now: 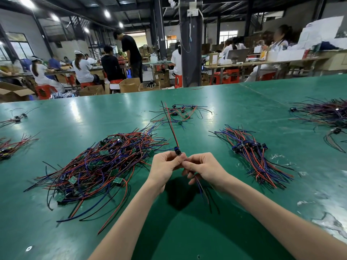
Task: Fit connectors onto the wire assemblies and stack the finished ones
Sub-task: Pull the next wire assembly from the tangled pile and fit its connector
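Observation:
My left hand (165, 166) pinches a small blue-black connector (177, 150) from which a red and a black wire (171, 126) stick up and away over the table. My right hand (204, 168) meets it fingertip to fingertip and grips thin wires (201, 190) that hang down below the palm. A big tangled heap of red, blue and black wires with small green boards (97, 166) lies to the left. A neater bundle with blue connectors (249, 149) lies to the right.
The green table (187, 231) holds a small scatter of wires and connectors (180, 112) at the middle back, more wire piles at the far right (326, 113) and left edge (11, 147). People work at benches beyond the table's far edge.

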Demonstrator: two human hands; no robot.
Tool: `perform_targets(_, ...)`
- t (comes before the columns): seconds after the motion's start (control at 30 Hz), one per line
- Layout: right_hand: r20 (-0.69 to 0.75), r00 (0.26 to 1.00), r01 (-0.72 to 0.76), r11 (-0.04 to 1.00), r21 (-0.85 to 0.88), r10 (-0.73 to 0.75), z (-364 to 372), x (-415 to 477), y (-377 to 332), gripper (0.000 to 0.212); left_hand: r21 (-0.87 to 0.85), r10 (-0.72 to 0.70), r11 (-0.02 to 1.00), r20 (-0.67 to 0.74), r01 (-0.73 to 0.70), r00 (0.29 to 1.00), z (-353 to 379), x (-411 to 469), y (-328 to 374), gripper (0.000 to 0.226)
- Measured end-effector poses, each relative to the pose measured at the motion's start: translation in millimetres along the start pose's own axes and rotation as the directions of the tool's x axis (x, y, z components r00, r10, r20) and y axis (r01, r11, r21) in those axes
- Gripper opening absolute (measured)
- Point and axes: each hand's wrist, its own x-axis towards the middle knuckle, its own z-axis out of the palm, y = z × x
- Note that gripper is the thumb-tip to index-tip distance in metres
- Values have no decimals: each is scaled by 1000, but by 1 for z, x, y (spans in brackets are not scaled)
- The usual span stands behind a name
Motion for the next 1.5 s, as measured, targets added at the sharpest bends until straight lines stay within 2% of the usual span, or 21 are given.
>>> perform_targets(0.17, -63, 998, 13, 988, -157, -23, 6, 0, 2, 17, -19, -27, 999, -20, 26, 999, 2, -1, 3, 20)
perform_targets(0.37, -80, 995, 43, 972, -233, -63, 8, 0, 4, 20, -53, -63, 997, -20, 61, 998, -1, -1, 8, 22)
perform_targets(0.57, -65, 987, 123, 948, -293, -148, 6, 1, 4, 25, -3, -75, 997, -53, 75, 996, -1, -1, 9, 25)
perform_targets(0.83, -31, 951, 285, 911, -297, -307, 9, -1, 3, 32, -202, -248, 951, -55, 233, 967, -1, 3, 10, 22)
perform_targets(0.93, -25, 961, 260, 930, -259, -275, 8, 0, 1, 27, -261, -288, 927, -30, 271, 957, -3, 4, 11, 16)
perform_targets(1.1, -11, 995, 92, 979, -182, -95, 9, 2, 1, 21, -226, -226, 954, -96, 200, 970, -5, 7, 8, 21)
perform_targets(1.2, 46, 991, 128, 980, -155, -122, 10, 0, 1, 16, -243, -219, 952, -117, 186, 969, -8, 9, 8, 20)
perform_targets(1.3, 67, 980, 198, 953, -228, -188, 9, -1, -1, 18, -260, -212, 950, -121, 175, 970, -11, 9, 9, 19)
perform_targets(1.5, 84, 975, 223, 909, -353, -206, 9, -5, 1, 24, -313, -240, 935, -216, 165, 946, -22, 14, 13, 9)
